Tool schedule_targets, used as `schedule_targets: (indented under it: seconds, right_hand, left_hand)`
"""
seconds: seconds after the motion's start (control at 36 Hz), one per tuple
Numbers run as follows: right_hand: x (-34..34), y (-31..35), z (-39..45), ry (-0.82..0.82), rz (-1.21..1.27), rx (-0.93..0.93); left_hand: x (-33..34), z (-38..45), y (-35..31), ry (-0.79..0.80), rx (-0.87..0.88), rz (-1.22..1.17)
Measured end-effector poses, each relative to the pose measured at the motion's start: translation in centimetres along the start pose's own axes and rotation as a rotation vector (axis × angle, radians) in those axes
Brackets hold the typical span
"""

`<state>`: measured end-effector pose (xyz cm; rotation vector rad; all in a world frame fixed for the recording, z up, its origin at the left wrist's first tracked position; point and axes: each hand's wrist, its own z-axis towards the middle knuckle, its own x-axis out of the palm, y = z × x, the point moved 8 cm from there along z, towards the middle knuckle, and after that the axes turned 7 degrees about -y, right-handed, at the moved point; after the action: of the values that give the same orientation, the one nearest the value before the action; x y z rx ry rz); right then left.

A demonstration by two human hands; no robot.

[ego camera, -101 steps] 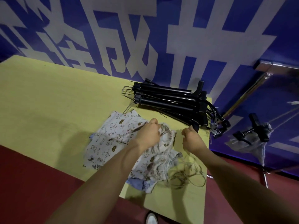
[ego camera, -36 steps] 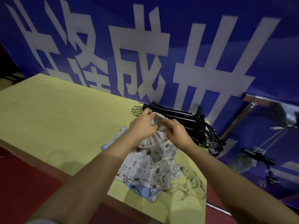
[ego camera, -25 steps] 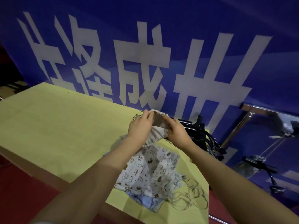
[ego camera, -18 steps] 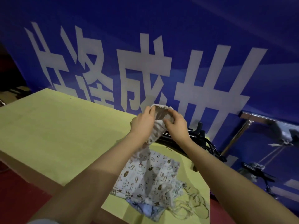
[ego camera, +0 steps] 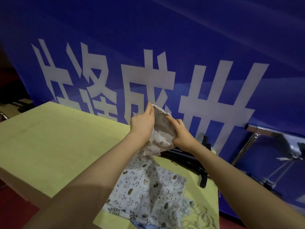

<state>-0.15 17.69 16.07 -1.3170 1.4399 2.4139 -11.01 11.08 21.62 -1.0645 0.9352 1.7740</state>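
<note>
Head view looks down at two bare arms over a yellow table point(ego camera: 57, 138). The left hand point(ego camera: 142, 123) and the right hand point(ego camera: 180, 135) both hold a printed cloth point(ego camera: 162, 128) up in the air, above the far right part of the table. The left hand's fingers are curled round the cloth's left side, with the thumb up by its frilly top edge. The right hand's fingers are bent and pinch the cloth's right side a bit lower down. The two hands are close together, with the bunched cloth between them. The lower part of the cloth hangs down and spreads out on the near right part of the table; it is white with small animal pictures on it. A bit of blue cloth point(ego camera: 143, 226) peeks out from under its near edge. Black hangers point(ego camera: 186, 156) lie in a pile on the table just behind the hands, to the right. Thin wire hangers point(ego camera: 203, 217) lie at the near right corner. A big blue banner point(ego camera: 198, 47) with white letters stands behind the table. The floor point(ego camera: 13, 212) on the near left is red.
</note>
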Motion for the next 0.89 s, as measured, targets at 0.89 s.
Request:
schedule_targets:
  seconds: [0.89]
  right_hand:
    - [3.7, -22.6, 4.6, 0.262, -0.758, 0.201]
  left_hand:
    - [19.4, 1.0, -11.0, 0.546, 0.003, -0.417]
